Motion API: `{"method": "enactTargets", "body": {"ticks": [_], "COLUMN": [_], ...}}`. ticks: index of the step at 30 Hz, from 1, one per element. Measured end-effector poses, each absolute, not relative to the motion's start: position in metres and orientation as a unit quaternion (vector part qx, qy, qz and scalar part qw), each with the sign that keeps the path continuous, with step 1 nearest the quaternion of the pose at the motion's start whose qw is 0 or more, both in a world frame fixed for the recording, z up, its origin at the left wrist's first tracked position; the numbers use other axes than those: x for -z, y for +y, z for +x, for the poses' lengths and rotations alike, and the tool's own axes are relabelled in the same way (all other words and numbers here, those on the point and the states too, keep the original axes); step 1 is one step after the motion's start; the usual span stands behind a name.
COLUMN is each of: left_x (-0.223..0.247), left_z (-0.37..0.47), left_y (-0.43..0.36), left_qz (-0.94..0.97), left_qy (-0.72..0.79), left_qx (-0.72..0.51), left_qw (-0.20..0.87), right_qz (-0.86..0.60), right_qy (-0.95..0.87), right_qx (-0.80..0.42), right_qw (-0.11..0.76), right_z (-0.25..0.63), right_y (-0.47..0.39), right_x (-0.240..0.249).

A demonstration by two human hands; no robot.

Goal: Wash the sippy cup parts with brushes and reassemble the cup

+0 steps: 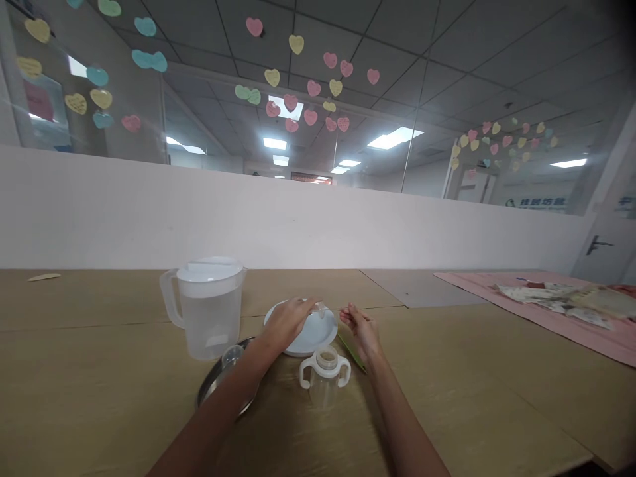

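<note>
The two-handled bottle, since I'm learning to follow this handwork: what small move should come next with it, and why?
I'd probably lower the right hand to the nearer handle of the bottle to steady it: neither hand touches the bottle, and nothing shows plainly in the right hand's grip, while the left hand is at a small clear piece seen against the white plate.

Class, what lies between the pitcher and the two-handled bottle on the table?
The head view shows part of the metal tray there, with the left forearm in front of it.
</note>
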State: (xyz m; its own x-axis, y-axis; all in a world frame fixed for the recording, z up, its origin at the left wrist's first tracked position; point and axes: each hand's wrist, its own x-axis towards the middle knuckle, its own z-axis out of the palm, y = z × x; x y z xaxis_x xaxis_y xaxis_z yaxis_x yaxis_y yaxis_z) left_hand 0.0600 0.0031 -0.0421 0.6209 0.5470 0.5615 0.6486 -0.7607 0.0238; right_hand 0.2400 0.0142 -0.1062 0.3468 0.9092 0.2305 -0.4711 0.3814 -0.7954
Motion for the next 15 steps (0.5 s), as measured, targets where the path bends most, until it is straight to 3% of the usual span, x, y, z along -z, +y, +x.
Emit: {"method": "enactTargets", "body": {"ticks": [8,15], "left_x": [0.022,0.010], "left_z": [0.037,0.028], "left_y": [-0.002,0.002], "left_qz": [-0.880,-0.800], "left_qy": [-0.349,-0.363], "left_qx": [0.319,0.465], "left_qw": [0.053,-0.104], "right_qz": [-0.365,-0.407], "right_qy": [-0.142,-0.116], "right_qx": [-0.346,-0.300], "right_qw": [0.853,0.855], "right_z": [0.305,0.304], "right_y": [0.024,0.031], "right_x": [0.121,0.132]}}
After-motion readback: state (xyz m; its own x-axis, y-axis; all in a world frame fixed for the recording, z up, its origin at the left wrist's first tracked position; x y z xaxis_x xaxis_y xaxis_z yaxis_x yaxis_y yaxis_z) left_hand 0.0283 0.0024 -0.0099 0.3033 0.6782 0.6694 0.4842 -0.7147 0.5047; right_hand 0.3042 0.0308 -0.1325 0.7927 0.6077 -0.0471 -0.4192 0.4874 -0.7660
